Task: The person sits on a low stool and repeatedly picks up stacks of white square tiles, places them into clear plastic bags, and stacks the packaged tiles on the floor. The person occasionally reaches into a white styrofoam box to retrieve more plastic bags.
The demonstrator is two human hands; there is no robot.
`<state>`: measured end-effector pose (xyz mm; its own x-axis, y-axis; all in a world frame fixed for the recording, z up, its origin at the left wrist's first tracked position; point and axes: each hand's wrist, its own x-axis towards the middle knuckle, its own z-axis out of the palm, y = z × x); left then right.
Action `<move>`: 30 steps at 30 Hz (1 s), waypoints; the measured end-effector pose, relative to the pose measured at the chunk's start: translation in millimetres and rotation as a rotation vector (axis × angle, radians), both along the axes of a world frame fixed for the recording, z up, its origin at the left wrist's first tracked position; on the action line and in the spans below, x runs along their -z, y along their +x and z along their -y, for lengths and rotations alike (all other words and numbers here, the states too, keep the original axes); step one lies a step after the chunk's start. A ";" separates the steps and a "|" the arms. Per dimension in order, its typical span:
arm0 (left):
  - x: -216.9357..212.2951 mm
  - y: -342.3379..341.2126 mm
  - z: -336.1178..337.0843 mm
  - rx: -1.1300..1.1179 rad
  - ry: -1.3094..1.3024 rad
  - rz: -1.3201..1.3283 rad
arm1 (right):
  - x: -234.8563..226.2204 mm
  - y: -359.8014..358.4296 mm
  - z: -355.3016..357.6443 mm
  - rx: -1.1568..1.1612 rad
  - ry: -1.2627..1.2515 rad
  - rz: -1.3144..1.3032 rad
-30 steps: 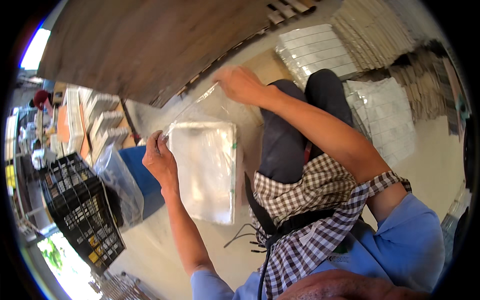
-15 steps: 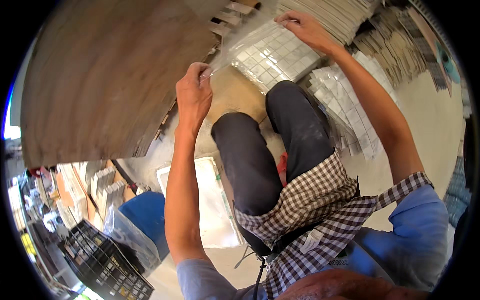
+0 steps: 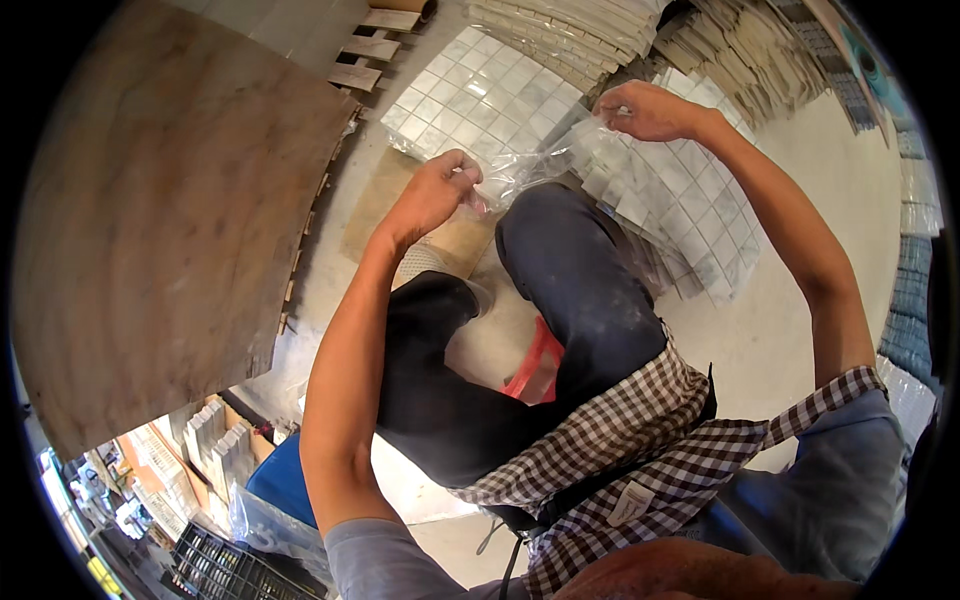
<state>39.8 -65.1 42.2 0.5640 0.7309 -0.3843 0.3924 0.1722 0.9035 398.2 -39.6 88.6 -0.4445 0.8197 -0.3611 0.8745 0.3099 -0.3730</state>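
A crinkled sheet of clear plastic film (image 3: 530, 168) is stretched between my two hands, just beyond my knees. My left hand (image 3: 437, 195) pinches one end of it with thumb and fingers. At the other end, higher and to the right, my right hand (image 3: 648, 110) is closed on the film. Behind the film lies a stack of square white marble mosaic tile sheets (image 3: 470, 90), on brown cardboard (image 3: 375, 205). Under my right hand and to its right, more mosaic sheets (image 3: 690, 195) lean in a fanned pile, partly veiled by the film.
A large brown wooden board (image 3: 170, 220) fills the left side. Stacked beige sheets (image 3: 740, 75) stand at the far right. Lower left are a black crate (image 3: 225, 565), a blue object (image 3: 280, 480) and white tile pieces (image 3: 215, 440). A red strip (image 3: 537, 365) shows between my legs.
Both hands have come down with the film, which now hangs slacker and nearer my knees. My left knee has swung outward to the left, and the whole view has shifted.
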 end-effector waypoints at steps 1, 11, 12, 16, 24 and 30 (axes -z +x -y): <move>12.5 0.9 0.4 -0.035 -0.027 0.032 | 1.6 2.8 -0.2 0.013 -0.033 -0.049; 57.4 13.3 -18.7 -0.298 -0.572 0.208 | 17.0 18.7 -47.7 0.479 -0.348 -0.622; 64.9 16.2 -26.7 -0.313 -0.542 0.180 | 23.6 11.1 -52.9 0.472 -0.230 -0.611; 96.5 26.8 -60.0 -0.404 -0.455 0.132 | 73.0 19.5 -102.6 0.398 -0.168 -0.513; 139.4 12.2 -120.5 -0.501 -0.393 0.112 | 166.4 1.9 -166.2 0.729 -0.028 -0.595; 163.9 -16.4 -150.1 -0.531 -0.367 0.088 | 219.2 -9.2 -204.9 0.828 0.073 -0.680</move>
